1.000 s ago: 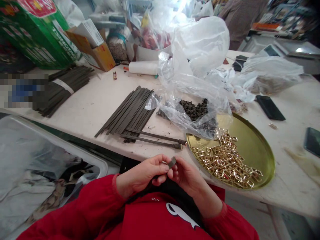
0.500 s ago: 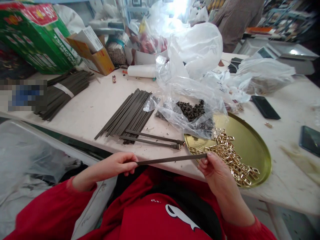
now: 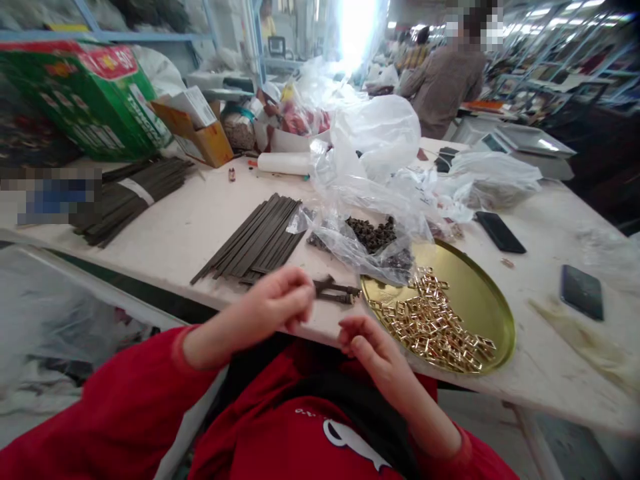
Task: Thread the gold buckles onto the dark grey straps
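Note:
My left hand (image 3: 285, 300) is closed above the table's front edge, slightly blurred. A dark, flat strap (image 3: 325, 285) shows beside its fingertips, blurred and partly hidden by the hand. My right hand (image 3: 367, 343) is just to the right, its fingers loosely bent and the thumb apart; nothing shows in it. Behind my left hand lie finished-looking straps with gold-coloured ends (image 3: 345, 298). A stack of dark flat strips (image 3: 255, 237) rests farther back. Small gold buckles (image 3: 435, 327) are heaped in a round gold tray (image 3: 493, 293) to the right.
A clear plastic bag (image 3: 345, 257) of small dark pieces (image 3: 373, 233) lies behind the tray. Two phones (image 3: 500, 232) are on the right. At the back left stand a bundle of strips (image 3: 145, 190), an open carton (image 3: 217, 143) and a green box (image 3: 90, 100). Another person (image 3: 445, 83) stands beyond the table.
The strap no longer stretches between my hands. My left hand has moved right and up toward the straps on the table; my right hand has moved left, away from the tray. The view has tilted up.

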Motion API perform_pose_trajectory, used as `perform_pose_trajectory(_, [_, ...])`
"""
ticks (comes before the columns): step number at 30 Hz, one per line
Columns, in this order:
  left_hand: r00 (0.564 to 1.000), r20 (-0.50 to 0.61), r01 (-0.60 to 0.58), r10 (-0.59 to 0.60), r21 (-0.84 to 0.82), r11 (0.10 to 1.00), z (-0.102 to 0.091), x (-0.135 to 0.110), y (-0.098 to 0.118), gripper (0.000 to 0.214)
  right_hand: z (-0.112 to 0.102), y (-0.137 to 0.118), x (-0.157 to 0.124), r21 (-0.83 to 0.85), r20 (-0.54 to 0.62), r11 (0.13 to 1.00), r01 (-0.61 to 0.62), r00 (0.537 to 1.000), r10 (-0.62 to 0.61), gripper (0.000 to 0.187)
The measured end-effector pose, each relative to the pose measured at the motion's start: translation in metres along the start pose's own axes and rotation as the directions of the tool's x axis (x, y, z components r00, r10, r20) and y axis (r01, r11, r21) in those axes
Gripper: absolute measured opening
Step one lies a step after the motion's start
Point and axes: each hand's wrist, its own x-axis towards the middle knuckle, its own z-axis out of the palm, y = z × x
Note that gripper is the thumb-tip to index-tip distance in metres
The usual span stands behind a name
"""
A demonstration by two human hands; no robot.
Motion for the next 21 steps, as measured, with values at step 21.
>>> perform_pose_trajectory(21, [0.893,0.243,0.45,-0.38,-0.445,0.774,0.041,0.012,-0.079,0.023,-0.013,0.03,0.022,-0.393,-0.302,0.918,0.058,0.935,-0.189,0.017])
